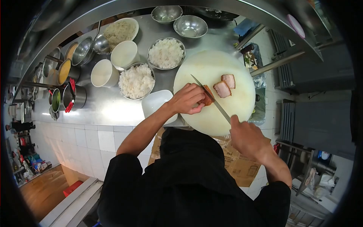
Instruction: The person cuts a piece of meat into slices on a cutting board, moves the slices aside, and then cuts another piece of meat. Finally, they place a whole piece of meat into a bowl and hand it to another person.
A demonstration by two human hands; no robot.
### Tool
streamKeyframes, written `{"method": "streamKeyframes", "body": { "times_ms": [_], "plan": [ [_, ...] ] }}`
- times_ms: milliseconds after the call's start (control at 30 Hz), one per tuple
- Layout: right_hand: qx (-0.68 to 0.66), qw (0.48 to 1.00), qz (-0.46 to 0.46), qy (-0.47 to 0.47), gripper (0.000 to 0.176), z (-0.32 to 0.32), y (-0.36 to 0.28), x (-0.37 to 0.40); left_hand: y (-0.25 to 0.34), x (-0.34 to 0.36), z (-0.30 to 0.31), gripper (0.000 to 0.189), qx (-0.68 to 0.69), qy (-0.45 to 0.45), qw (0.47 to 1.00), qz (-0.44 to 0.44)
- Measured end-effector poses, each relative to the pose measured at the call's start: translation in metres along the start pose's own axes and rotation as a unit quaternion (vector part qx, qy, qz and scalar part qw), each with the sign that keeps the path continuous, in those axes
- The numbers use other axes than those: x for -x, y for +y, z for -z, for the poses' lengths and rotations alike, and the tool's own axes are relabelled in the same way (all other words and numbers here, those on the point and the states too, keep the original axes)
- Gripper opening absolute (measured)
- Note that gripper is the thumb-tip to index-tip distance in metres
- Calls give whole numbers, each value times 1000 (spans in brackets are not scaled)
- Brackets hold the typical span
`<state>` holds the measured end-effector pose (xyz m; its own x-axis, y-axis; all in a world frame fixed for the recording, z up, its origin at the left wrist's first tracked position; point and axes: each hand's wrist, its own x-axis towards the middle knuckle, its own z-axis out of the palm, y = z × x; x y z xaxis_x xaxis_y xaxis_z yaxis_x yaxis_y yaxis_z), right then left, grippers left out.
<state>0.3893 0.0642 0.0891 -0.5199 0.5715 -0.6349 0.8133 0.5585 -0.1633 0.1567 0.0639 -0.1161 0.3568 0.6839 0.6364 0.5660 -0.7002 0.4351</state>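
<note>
- The round cutting board (215, 62) lies flat on the steel table (106, 109), near its right end, and is the landmark for the other places.
- The meat piece (208, 97), reddish brown on its outside, lies on the cutting board, left of the board's middle.
- The left hand (190, 99) reaches over the near left part of the cutting board, its fingers bent and clamped on the meat piece.
- The right hand (245, 135) is at the near right edge of the cutting board, its fingers closed around the handle end of the knife (222, 108).
- The knife slants over the cutting board, its tip pointing to the far left and its blade against the right side of the meat piece.
- Two cut slices (222, 89), pale inside with a brown rim, lie touching each other on the cutting board, right of the blade.
- The white dish (154, 101) sits just left of the cutting board, partly under the left forearm.
- One rice bowl (166, 53) stands just off the far left edge of the cutting board; another rice bowl (136, 81) stands farther left of it.
- Two white tubs (104, 73) stand well left of the cutting board, beyond the rice.
- Two metal bowls (190, 27) stand beyond the far edge of the cutting board.
</note>
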Motion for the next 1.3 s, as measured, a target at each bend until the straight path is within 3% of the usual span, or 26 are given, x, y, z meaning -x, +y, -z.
{"method": "streamKeyframes", "body": {
  "times_ms": [200,300,367,433,467,700,767,833,967,1033,1067,1167,1300],
  "plan": [
    [-35,999,33,14,28,1,-3,-73,-1,1,-3,30,-22,0,1000,-10],
    [-33,999,-6,-17,25,11,2,-18,-5,0,-3,30,-39,18,999,-10],
    [-23,998,-5,-50,25,15,3,-21,-3,4,-8,31,-24,9,1000,-19],
    [-89,995,39,12,26,-3,2,-63,-5,4,-5,32,-20,-1,1000,-14],
    [-59,997,47,34,27,-17,3,-88,-4,4,-6,33,-17,-7,1000,-12],
    [-69,995,-30,-67,27,-6,23,2,1,2,-4,31,-30,0,1000,2],
    [-72,996,-19,-55,28,-37,25,-44,-3,1,-2,31,-23,-4,1000,-3],
    [-111,992,35,58,26,-71,20,-104,1,3,-5,31,-13,-6,1000,-12],
    [-151,988,16,17,19,-64,25,-61,-2,3,-7,34,-21,4,1000,20],
    [-91,994,13,62,20,-70,28,-63,-2,1,-3,32,-3,19,1000,-17],
    [-128,987,19,94,22,-97,29,-95,-1,2,-3,30,-7,16,1000,-5],
    [-142,977,19,156,23,-93,24,-113,-5,2,0,30,-24,3,1000,-15],
    [-116,991,-24,61,22,-76,53,-66,6,7,4,32,-55,20,998,27]
  ]
}}
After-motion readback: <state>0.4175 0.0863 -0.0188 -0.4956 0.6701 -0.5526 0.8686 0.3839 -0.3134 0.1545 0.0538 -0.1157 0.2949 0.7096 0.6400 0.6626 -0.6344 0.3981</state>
